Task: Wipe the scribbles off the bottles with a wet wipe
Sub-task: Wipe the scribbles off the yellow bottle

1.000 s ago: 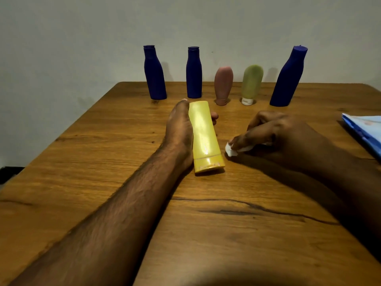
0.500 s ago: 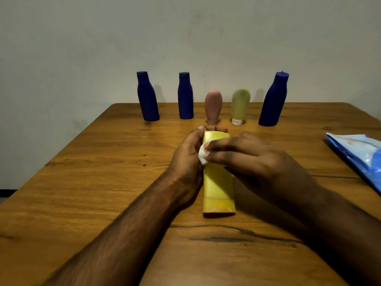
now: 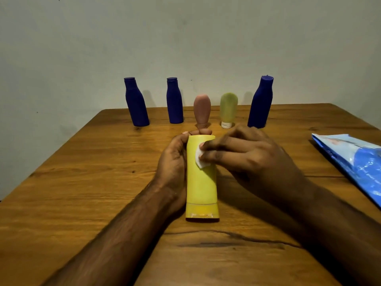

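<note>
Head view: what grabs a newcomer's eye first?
The yellow bottle lying mid-table, gripped by the left hand while the right hand presses a white wipe onto it. Behind, five bottles stand in a row by the wall; a blue packet lies at right.

Wooden worktop against a plain wall

The worktop (image 3: 86, 182) shows brown grain and a dark crack; the wall (image 3: 185, 38) is pale grey, dimly lit.

- The left hand (image 3: 173, 172) lies on its side, fingers curled round the far end of the yellow bottle (image 3: 201, 182), fingertips showing at 12 o'clock.
- The left forearm runs back toward 7 o'clock.
- The right hand (image 3: 247, 159) reaches in from 4 o'clock, palm down, fingertips pressing a folded white wipe (image 3: 200, 159) onto the bottle.
</note>
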